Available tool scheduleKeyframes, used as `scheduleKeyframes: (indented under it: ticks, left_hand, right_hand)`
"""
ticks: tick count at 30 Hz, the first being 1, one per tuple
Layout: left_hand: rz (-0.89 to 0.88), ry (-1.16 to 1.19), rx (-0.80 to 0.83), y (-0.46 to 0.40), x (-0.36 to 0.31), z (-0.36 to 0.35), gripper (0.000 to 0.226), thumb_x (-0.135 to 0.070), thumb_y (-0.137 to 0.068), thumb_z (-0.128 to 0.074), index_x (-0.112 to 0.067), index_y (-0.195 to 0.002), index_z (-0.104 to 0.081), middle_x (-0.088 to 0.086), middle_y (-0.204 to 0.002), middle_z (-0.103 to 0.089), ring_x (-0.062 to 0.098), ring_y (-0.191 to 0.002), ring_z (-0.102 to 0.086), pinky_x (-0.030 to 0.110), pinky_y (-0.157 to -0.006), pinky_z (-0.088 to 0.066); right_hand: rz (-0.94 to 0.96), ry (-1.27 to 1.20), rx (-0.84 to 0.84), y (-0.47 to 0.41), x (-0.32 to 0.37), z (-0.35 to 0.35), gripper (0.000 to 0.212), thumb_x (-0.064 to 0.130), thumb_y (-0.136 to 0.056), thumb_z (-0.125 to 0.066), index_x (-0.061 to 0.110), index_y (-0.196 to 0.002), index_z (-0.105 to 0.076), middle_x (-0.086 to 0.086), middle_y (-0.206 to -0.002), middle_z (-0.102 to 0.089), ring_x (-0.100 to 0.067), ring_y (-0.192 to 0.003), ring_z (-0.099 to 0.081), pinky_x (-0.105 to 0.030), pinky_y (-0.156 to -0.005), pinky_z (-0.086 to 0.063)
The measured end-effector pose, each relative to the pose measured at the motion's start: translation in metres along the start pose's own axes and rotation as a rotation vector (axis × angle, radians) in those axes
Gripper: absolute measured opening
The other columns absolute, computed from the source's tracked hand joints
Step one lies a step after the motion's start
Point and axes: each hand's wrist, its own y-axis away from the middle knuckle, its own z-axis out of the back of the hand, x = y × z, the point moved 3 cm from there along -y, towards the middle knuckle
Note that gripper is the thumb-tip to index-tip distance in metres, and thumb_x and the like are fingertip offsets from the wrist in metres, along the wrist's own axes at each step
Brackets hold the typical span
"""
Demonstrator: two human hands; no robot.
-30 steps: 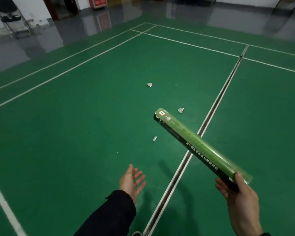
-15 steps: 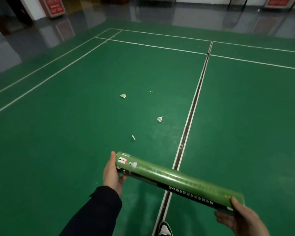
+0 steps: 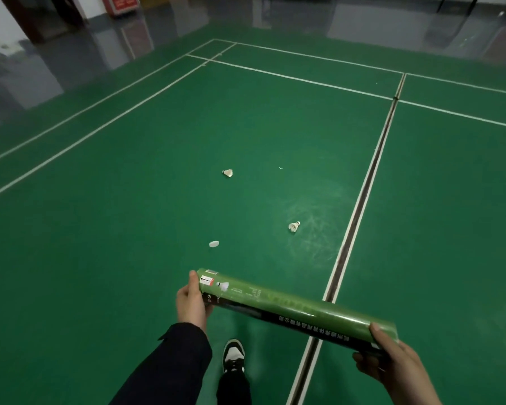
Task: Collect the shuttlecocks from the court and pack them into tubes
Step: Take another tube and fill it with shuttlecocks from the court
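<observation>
A long green and black shuttlecock tube [image 3: 298, 309] lies almost level in front of me. My left hand [image 3: 191, 302] grips its left end with the thumb up along the end. My right hand [image 3: 392, 363] holds the right end from below, thumb on top. On the green court floor ahead lie two white shuttlecocks: one [image 3: 228, 172] farther off, another [image 3: 294, 226] closer at the right. A small white oval piece [image 3: 214, 244] rests on the floor just beyond the tube's left end.
A white and dark centre line [image 3: 360, 211] runs away from me at the right. White boundary lines [image 3: 100, 130] cross at left and far. My shoe [image 3: 233, 355] steps on the floor below the tube. Grey glossy floor surrounds the court.
I have walked closer to the shuttlecocks, which appear larger and nearer. My left hand moved from open and free to gripping the tube's left end. The tube has levelled out.
</observation>
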Motion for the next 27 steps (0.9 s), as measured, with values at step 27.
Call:
scheduleKeyframes:
  ticks: [27]
  left_hand:
    - [0.077, -0.342, -0.348, -0.463, 0.018, -0.115, 0.042, -0.028, -0.108, -0.050, -0.001, -0.140, -0.052, 0.017, -0.142, -0.057, 0.034, -0.129, -0.056, 0.044, -0.115, -0.041]
  right_hand:
    - [0.018, 0.186, 0.033, -0.472, 0.077, -0.183, 0.108, 0.082, -0.032, -0.086, 0.003, -0.104, -0.071, -0.018, -0.089, -0.078, -0.027, -0.071, -0.076, -0.032, -0.073, -0.064]
